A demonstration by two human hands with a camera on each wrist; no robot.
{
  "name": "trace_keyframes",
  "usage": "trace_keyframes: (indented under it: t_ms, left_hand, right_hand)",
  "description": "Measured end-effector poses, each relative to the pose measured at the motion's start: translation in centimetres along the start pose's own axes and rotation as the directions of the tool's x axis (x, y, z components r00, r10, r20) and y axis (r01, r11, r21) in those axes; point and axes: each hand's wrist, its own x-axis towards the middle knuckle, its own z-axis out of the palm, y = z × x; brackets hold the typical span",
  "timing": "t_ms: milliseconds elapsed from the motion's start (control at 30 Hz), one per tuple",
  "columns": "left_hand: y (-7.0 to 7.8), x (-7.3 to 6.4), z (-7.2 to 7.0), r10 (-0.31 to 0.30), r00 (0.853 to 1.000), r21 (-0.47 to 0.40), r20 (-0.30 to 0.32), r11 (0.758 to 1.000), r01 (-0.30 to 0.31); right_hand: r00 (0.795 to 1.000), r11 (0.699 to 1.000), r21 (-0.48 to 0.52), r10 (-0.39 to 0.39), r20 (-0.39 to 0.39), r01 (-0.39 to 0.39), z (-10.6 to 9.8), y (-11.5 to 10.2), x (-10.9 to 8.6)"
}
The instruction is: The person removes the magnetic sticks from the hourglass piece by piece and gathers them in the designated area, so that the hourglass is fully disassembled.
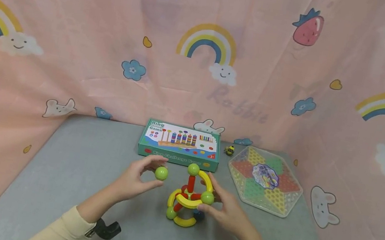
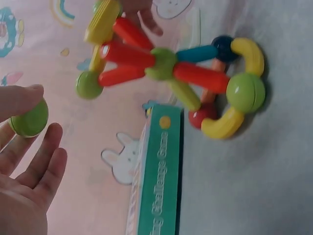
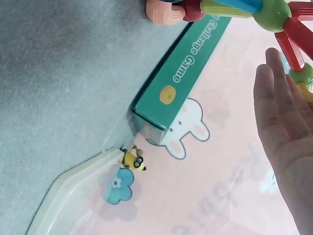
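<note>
The grip of the left hand [image 1: 132,180] is closed on a loose green ball [image 1: 161,173], pinched between thumb and fingertips. The ball is held above the table [image 1: 76,173], just left of the ball-and-rod construction toy [image 1: 191,184] and apart from it. The grip of the right hand [image 1: 230,212] holds the toy's right side, thumb and fingers about a green ball [image 1: 207,197] that joins two yellow curved rods. The toy stands upright between the hands, a red rod rising to the green ball [image 1: 193,169] at its top; a dark blue ball [image 1: 200,215] sits low, below the right thumb. Behind the hands lies a green Ring Challenge Game box [image 1: 177,159]. To its right are a small yellow-and-black figurine [image 1: 229,150] and a hexagonal Chinese checkers board [image 1: 247,187]. A pink printed cloth [image 1: 165,103] hangs behind the table.
</note>
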Motion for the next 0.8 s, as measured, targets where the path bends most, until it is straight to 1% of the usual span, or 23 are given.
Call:
trace_keyframes:
  t_ms: [100, 267, 400, 500, 600, 733, 800]
  left_hand:
    - [-0.2, -0.2, -1.0, -0.01, 0.999, 0.051, -0.037, 0.999, 0.012]
    - [-1.0, -0.6, -3.2, 0.014, 0.995, 0.157, -0.1, 0.988, 0.002]
    - [-1.6, -1.1, -5.1, 0.0, 0.99, 0.196, -0.143, 0.98, 0.029]
    - [-2.2, -1.5, -6.3, -0.036, 0.985, 0.208, -0.166, 0.975, 0.071]
    - [-3.0, -1.9, -7.1, -0.083, 0.979, 0.222, -0.186, 0.967, 0.124]
    - [-4.0, -2.1, -7.7, -0.155, 0.969, 0.244, -0.191, 0.949, 0.2]
    - [-4.5, -2.2, -7.9, -0.182, 0.965, 0.253, -0.189, 0.941, 0.227]
  right_hand:
    - [1.0, 1.0, -0.001, -0.008, 0.0, 0.008, 0.0, 0.1, 0.0]
    - [1.0, 1.0, 0.01, -0.024, 0.0, 0.024, 0.1, 0.1, 0.0]
    - [0.999, 0.999, 0.012, -0.031, 0.006, 0.031, 0.2, 0.0, 0.1]
    - [1.0, 0.999, 0.022, -0.026, 0.007, 0.026, 0.2, 0.0, 0.1]
    - [1.0, 1.0, 0.024, -0.018, 0.0, 0.018, 0.2, -0.1, 0.1]
    - [1.0, 1.0, 0.017, -0.01, -0.012, 0.01, 0.2, -0.1, 0.0]
    - [1.0, 1.0, 0.012, -0.007, -0.012, 0.007, 0.2, -0.2, 0.0]
